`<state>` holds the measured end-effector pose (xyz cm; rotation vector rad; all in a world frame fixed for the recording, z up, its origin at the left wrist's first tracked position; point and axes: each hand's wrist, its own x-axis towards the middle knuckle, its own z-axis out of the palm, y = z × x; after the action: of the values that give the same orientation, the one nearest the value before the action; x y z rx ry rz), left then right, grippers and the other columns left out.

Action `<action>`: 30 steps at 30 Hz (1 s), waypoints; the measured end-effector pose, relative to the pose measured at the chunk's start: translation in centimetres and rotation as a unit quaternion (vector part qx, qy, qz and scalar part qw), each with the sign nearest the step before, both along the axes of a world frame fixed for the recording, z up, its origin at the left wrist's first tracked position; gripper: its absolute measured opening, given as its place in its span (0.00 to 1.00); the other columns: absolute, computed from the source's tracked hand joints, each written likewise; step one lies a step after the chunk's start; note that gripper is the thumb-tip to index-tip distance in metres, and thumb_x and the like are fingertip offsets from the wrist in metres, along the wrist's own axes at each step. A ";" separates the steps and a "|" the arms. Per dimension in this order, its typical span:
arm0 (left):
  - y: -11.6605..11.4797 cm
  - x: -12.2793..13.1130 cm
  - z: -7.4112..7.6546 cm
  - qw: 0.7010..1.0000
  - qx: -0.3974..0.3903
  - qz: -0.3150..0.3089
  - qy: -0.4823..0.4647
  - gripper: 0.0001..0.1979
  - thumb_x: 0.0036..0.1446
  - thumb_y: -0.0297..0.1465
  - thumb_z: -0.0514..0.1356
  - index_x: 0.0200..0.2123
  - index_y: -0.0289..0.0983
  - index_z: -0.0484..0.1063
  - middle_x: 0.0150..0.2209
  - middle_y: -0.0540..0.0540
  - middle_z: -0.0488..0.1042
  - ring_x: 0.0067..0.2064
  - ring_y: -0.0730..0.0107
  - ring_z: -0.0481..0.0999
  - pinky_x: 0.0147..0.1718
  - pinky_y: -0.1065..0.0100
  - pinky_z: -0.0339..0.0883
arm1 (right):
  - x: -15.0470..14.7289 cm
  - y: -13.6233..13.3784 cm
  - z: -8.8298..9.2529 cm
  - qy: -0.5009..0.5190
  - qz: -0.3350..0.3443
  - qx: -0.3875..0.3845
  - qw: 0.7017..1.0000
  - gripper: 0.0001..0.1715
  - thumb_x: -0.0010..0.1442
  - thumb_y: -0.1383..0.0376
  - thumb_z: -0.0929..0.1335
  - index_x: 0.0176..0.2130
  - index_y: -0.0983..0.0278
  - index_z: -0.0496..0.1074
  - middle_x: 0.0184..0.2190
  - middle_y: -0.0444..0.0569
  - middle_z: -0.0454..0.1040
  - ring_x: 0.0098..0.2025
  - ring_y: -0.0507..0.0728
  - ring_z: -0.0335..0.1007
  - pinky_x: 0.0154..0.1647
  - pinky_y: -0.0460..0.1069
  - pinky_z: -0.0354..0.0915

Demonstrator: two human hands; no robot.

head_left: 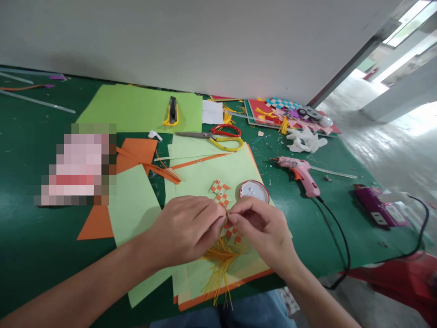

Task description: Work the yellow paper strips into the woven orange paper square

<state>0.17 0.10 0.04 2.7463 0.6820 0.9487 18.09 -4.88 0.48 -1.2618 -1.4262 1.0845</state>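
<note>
My left hand (186,230) and my right hand (264,232) meet over a small woven orange-and-white paper piece (221,193). Both pinch it between their fingertips above light green paper sheets (205,175). A yellow tassel (220,264) hangs from the woven piece toward the table's front edge. A round white lid with a red rim (254,190) lies just beyond my right hand.
Red and yellow scissors (223,135) and a yellow utility knife (172,111) lie farther back. A pink glue gun (300,172) with a black cord rests right, near a purple power strip (378,207). Orange paper (134,152) and finished woven pieces (287,114) sit on the green table (34,237).
</note>
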 end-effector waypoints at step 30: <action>-0.1 0.0 1.1 0.991 -0.062 -0.016 -0.118 0.06 0.61 0.23 0.56 0.34 0.36 0.72 0.32 0.50 0.77 0.34 0.78 0.76 0.34 0.78 0.70 | 0.5 0.1 -0.3 0.283 0.092 -0.198 0.934 0.09 0.60 0.65 0.70 0.30 0.66 0.70 0.20 0.45 0.74 0.20 0.46 0.64 0.21 0.41 0.58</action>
<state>0.16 0.02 1.18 2.4791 0.6290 1.1575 18.59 -4.79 0.20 -0.9670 -0.9166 1.7633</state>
